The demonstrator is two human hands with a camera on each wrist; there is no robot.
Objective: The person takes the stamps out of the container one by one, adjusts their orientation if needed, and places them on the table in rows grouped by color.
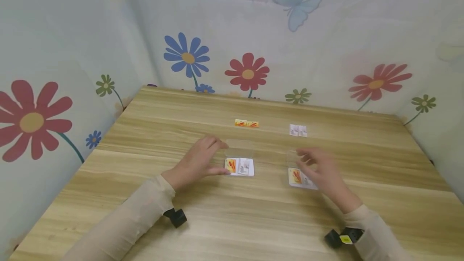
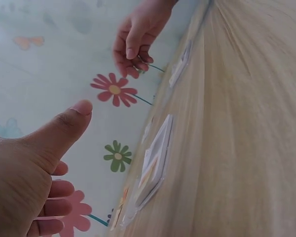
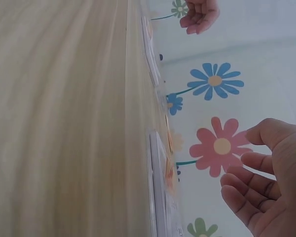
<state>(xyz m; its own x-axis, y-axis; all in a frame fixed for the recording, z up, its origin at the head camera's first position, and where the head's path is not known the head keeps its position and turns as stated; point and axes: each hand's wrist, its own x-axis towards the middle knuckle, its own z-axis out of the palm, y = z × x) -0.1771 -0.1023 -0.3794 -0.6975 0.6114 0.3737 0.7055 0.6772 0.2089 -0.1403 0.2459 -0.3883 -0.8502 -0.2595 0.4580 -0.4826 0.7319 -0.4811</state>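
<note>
Left hand (image 1: 197, 160) just left of left case (image 1: 251, 169); right hand (image 1: 324, 170) apparently over right case (image 1: 300, 186), right side; fingers half-open, empty.

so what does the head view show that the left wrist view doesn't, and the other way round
Only the head view shows the big blue flower and the left sleeve.

Only the left wrist view shows the orange butterfly on the wall.

Both show the left hand, the right hand, the table, the left case and the right case.
</note>
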